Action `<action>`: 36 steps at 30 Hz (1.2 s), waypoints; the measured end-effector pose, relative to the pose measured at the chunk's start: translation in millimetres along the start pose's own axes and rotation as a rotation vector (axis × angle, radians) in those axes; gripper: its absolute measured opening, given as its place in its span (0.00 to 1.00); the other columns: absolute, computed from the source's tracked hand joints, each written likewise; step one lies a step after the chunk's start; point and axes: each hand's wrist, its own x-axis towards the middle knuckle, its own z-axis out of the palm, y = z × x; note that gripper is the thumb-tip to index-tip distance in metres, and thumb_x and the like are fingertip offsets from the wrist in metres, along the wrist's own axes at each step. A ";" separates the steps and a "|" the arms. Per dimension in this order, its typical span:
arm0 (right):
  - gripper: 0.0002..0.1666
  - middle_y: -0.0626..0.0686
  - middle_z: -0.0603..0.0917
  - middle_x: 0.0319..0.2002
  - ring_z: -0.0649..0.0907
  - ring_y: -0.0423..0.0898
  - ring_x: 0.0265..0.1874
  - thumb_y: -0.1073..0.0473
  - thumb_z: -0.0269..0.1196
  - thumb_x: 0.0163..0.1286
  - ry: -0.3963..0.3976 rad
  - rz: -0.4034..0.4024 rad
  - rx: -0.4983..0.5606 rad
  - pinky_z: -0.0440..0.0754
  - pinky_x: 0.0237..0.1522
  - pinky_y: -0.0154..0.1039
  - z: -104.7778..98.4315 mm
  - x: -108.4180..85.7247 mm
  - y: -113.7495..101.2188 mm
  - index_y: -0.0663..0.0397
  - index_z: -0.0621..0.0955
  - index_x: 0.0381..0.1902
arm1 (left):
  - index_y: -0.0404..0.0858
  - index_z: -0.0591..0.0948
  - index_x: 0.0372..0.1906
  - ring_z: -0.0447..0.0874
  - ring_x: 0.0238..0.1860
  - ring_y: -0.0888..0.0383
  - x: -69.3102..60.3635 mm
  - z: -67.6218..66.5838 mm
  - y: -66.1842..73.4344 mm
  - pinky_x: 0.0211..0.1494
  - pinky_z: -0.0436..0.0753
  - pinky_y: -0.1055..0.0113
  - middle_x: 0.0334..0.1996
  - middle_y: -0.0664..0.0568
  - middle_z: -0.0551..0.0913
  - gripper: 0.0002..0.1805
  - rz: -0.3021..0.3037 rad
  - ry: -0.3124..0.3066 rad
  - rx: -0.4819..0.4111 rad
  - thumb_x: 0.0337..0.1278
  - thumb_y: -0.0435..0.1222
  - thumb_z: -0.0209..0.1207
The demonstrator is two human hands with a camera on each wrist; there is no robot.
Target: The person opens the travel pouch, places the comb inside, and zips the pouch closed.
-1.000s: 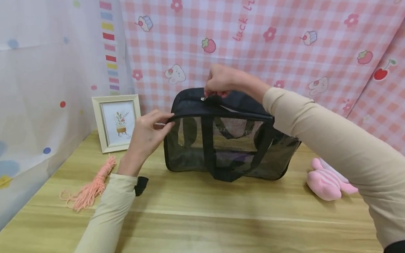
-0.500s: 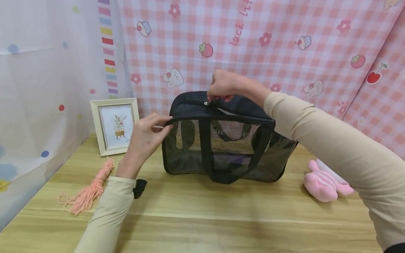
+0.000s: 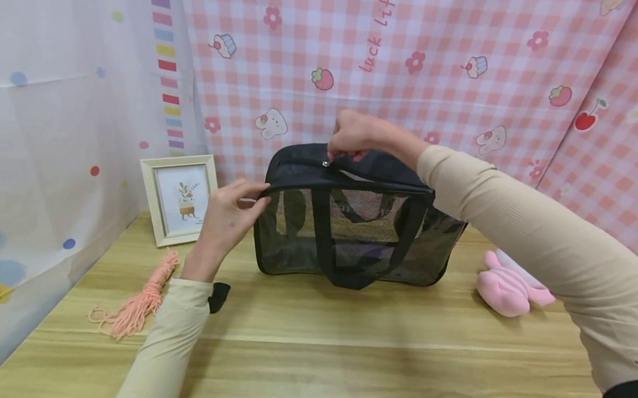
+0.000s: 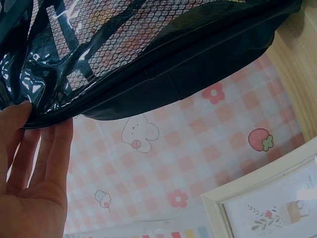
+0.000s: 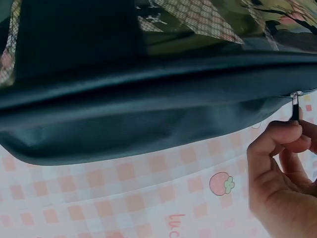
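A black see-through mesh bag point(image 3: 300, 259) with dark handles stands upright on the table. My left hand point(image 3: 228, 212) pinches its upper left corner; in the left wrist view, thumb and fingers of that hand point(image 4: 37, 183) lie on opposite sides of the black edge. My right hand point(image 3: 353, 132) is above the bag's top, by the silver zipper slider point(image 3: 325, 163). Seen from the right wrist, this hand point(image 5: 282, 168) pinches the small black zipper pull point(image 5: 295, 106). A gap in the top shows to the right of the slider. Something purple inside is unclear through the mesh.
A cream picture frame point(image 3: 154, 212) stands left of the bag on the wooden table point(image 3: 326, 353). Peach yarn point(image 3: 152, 295) lies beside my left forearm. A pink plush toy point(image 3: 502, 292) is on the right, partly behind my right sleeve. A checked cloth point(image 3: 291, 57) hangs behind.
My right hand and the zipper slider have shifted slightly right along the bag's top. The left hand keeps its pinch on the corner. The head view has tilted a little.
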 end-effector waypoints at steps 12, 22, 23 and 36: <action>0.14 0.49 0.73 0.16 0.68 0.38 0.12 0.62 0.55 0.69 -0.009 0.019 0.014 0.77 0.16 0.29 -5.2 -4.0 18.0 0.65 0.85 0.37 | 0.34 0.86 0.42 0.83 0.34 0.56 0.7 -1.1 -2.3 0.36 0.86 0.71 0.33 0.48 0.84 0.12 0.000 0.013 0.007 0.50 0.23 0.66; 0.14 0.49 0.73 0.17 0.69 0.38 0.12 0.65 0.53 0.68 -0.024 0.022 0.023 0.79 0.18 0.29 -2.9 -3.9 24.9 0.64 0.85 0.39 | 0.33 0.86 0.42 0.83 0.33 0.55 0.9 0.7 -0.8 0.35 0.87 0.67 0.32 0.47 0.83 0.12 0.010 0.011 -0.007 0.49 0.23 0.66; 0.14 0.49 0.73 0.17 0.69 0.38 0.12 0.65 0.53 0.68 -0.025 0.022 0.028 0.79 0.18 0.29 -2.6 -3.8 25.4 0.64 0.85 0.39 | 0.33 0.86 0.42 0.83 0.33 0.55 0.7 0.9 -1.3 0.36 0.87 0.67 0.32 0.47 0.84 0.12 0.010 0.012 -0.007 0.49 0.23 0.66; 0.13 0.50 0.75 0.17 0.69 0.37 0.12 0.66 0.55 0.68 -0.026 -0.021 0.044 0.77 0.15 0.27 -5.7 -6.3 27.9 0.66 0.85 0.38 | 0.33 0.86 0.42 0.83 0.33 0.55 0.5 2.1 -2.8 0.36 0.87 0.68 0.32 0.47 0.84 0.12 0.016 0.018 -0.002 0.49 0.23 0.66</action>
